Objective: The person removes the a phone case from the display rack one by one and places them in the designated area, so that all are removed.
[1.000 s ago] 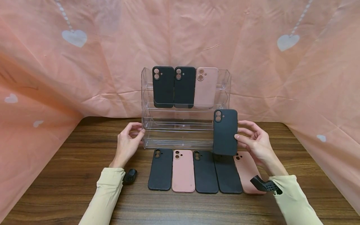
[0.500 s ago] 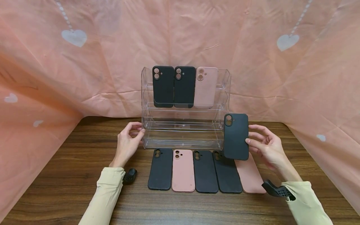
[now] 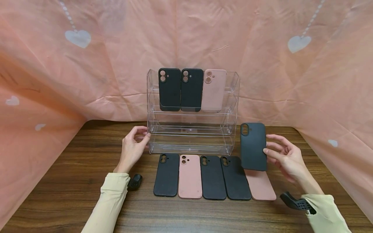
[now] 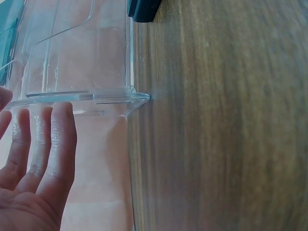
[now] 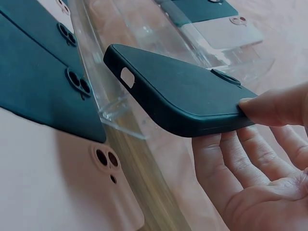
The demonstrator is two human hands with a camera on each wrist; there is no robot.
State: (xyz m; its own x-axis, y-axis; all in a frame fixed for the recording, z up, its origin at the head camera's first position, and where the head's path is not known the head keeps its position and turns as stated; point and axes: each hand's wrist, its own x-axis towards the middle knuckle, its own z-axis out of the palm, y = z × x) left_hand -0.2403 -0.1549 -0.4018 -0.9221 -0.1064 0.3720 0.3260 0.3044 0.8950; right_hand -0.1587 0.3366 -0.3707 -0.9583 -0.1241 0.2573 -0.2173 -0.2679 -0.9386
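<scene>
My right hand [image 3: 287, 158] pinches a dark phone case [image 3: 253, 147] by its right edge, thumb on the back and fingers beneath. The case is raised, overlapping the rightmost pink phone case [image 3: 260, 186] in the head view. The right wrist view shows the held case [image 5: 178, 91] with a port cutout at its end. At the left side of a clear tiered display rack [image 3: 189, 149], my left hand [image 3: 134, 147] touches the side wall. In the left wrist view its fingers [image 4: 60, 139] are fairly straight, tips at the clear panel.
On the rack's top tier stand two dark phone cases [image 3: 169, 90] and a pink case [image 3: 214, 90]. In front lies a row of several cases, including a dark one [image 3: 166, 176] and a pink one [image 3: 190, 178]. Pink cloth [image 3: 116, 64] hangs behind the wooden table [image 3: 73, 181].
My right hand has carried the dark phone case right and toward me, from the rack's right front corner to over the rightmost pink case. The left hand has stayed put.
</scene>
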